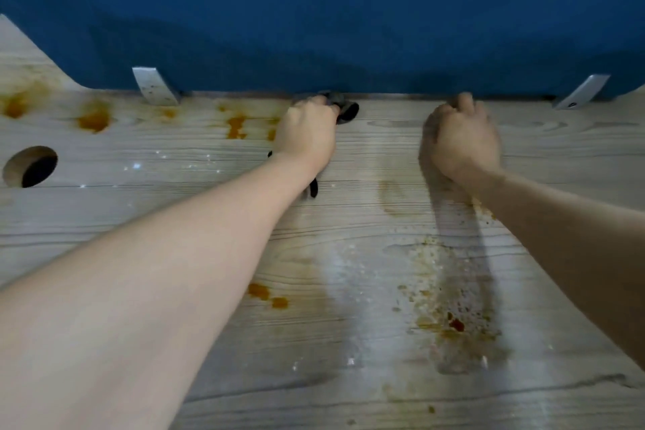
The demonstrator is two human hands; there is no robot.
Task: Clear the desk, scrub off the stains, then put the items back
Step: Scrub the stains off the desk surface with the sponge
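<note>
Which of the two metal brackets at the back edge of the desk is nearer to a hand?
The right bracket looks nearer: it is closer to the right hand than the left bracket to the left hand.

Both arms are reaching out to the far edge of the desk (349,255), right where it's meeting the blue divider (314,10). The left hand (307,136) is gripping some dark thing (343,107), can't tell what, up against the divider. The right hand (460,140) is sitting curled beside it, blurry. Orange stains (94,119) are showing along the divider's base, left of both hands, and crumbly brown ones (450,318) are lying nearer me.
</note>
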